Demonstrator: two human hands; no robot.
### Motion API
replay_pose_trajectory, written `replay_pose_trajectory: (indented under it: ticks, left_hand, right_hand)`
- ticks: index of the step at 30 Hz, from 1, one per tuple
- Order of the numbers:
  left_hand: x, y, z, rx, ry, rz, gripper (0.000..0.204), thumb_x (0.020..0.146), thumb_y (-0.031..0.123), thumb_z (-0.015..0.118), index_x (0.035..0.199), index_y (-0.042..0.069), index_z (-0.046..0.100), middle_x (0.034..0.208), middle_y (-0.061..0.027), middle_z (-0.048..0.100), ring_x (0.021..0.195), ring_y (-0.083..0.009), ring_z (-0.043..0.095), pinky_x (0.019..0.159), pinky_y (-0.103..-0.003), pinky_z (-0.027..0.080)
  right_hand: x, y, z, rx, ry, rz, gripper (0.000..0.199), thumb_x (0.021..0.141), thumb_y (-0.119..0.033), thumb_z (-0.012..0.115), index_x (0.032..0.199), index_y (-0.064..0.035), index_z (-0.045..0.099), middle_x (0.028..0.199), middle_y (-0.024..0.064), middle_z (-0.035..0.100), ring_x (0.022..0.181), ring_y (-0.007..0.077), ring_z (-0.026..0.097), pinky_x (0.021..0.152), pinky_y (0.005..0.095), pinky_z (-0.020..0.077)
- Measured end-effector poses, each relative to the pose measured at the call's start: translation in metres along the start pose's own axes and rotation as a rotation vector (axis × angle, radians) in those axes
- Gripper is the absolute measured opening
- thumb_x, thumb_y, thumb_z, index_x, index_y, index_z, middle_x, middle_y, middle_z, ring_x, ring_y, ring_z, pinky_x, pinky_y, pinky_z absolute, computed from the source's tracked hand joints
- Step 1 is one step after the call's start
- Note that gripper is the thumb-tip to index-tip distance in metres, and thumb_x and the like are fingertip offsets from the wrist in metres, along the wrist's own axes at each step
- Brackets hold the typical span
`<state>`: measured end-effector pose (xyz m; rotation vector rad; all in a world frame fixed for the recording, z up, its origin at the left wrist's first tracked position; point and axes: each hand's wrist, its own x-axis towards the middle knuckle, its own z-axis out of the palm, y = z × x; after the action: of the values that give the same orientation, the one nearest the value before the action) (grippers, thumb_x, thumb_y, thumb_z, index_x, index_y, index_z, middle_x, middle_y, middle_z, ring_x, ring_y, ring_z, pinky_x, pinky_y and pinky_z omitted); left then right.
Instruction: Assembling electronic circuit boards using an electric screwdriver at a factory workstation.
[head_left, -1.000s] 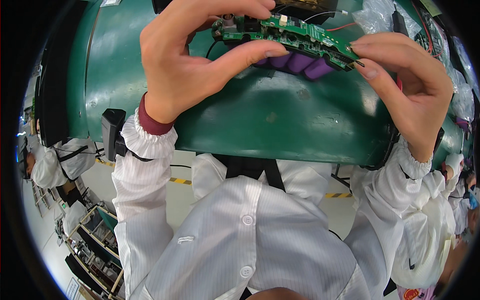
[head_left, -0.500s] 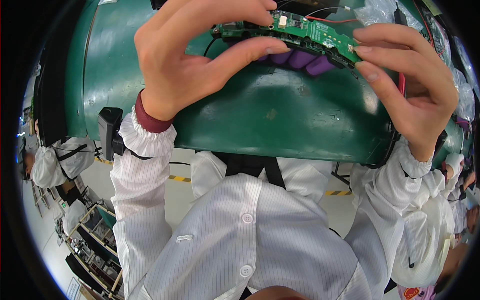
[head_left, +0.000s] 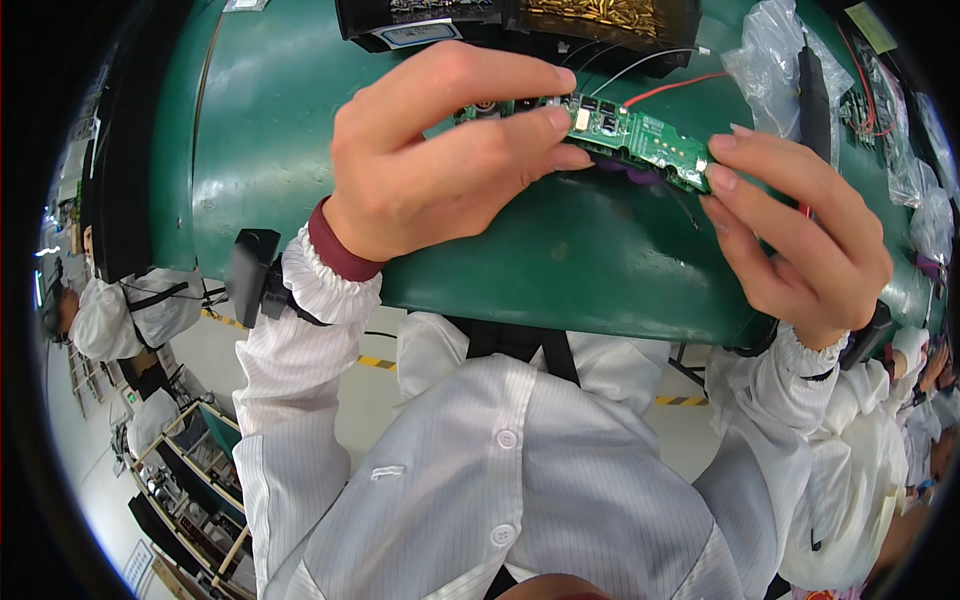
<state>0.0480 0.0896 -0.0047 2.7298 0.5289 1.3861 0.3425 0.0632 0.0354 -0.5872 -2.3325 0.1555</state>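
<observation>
Green bench (head_left: 280,150) under you, green circuit board (head_left: 620,135) held above it. Left hand (head_left: 430,170) pinched one end, right hand (head_left: 790,230) fingertips gripped other. Hold by edges, mind red wire (head_left: 670,88).

Your view is bright, evenly lit from overhead. Soft glare streaks the green surface (head_left: 300,150). Fisheye bends edges; black vignette rims the sharp frame.

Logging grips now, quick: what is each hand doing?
Left hand: closed on the green circuit board.
Right hand: fingers pinch the board's right end.
</observation>
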Motion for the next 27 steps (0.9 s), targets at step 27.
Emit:
replay_pose_trajectory:
  ticks: [27]
  left_hand:
    - [-0.004,0.0,0.011,-0.05,0.032,0.007,0.055,0.062,0.005,0.096,0.108,0.005,0.065,0.106,-0.015,0.068,0.078,-0.0289,0.071,0.061,-0.037,0.06]
  right_hand:
    - [-0.005,-0.012,0.016,-0.229,0.086,-0.028,0.024,0.064,0.005,0.08,0.086,-0.0009,0.072,0.102,0.0099,0.075,0.076,0.0235,0.069,0.067,0.0335,0.0605]
